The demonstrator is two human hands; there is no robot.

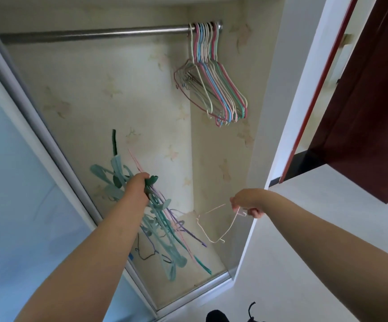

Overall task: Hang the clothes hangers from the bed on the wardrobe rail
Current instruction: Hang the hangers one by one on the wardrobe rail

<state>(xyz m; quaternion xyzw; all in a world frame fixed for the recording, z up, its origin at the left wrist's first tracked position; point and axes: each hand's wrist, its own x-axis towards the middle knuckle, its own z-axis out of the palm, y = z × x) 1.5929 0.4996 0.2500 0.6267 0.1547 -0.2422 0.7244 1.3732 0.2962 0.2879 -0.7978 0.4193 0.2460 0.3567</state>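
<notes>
At lower centre, the left hand (139, 185) clenches a tangled bundle of hangers (165, 228), while the right hand (246, 202) pinches a single pale hanger (213, 226) by its hook. This looks like the hanging step: next, that hook must rise to the wardrobe rail (95, 33) at the top of the frame, beside the hung hangers (213, 75).

Your left hand (139, 185) grips a bundle of hangers (162, 219) low inside the wardrobe, left of your right hand (246, 201) — which pinches a single wire hanger (213, 226). Above both, hung hangers (213, 75) crowd the rail (90, 34) at its right end.
</notes>
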